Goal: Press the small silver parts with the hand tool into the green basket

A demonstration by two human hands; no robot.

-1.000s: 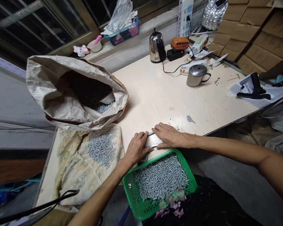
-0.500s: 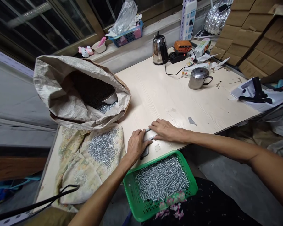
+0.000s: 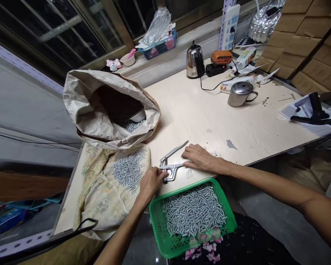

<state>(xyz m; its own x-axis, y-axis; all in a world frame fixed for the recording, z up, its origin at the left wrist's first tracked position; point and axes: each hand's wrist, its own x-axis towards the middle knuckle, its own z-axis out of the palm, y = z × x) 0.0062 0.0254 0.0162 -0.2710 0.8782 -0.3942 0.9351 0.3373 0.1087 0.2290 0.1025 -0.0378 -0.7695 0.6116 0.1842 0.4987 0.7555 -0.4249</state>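
A metal plier-like hand tool (image 3: 171, 163) lies on the pale wooden table (image 3: 209, 117), its two handles spread apart. My left hand (image 3: 150, 183) is curled at the tool's head, fingers pinched there. My right hand (image 3: 199, 158) rests flat on the lower handle, fingers stretched out. Just in front of both hands sits a green plastic basket (image 3: 160, 232) full of small silver screws (image 3: 193, 209). Left of my left hand, a pile of screws (image 3: 128, 169) lies on a patterned cloth (image 3: 102, 195).
A big paper sack (image 3: 99, 121) with screws and a metal scoop stands at the left. Further back are a kettle (image 3: 195, 62), an orange charger (image 3: 221, 57), a lidded steel mug (image 3: 240, 94) and cardboard boxes (image 3: 306, 44). A black tool (image 3: 314, 112) lies on paper at the right.
The tool was covered under both hands; now its upper handle has sprung open. My left hand slid back to the tool's head. The camera shifted left.
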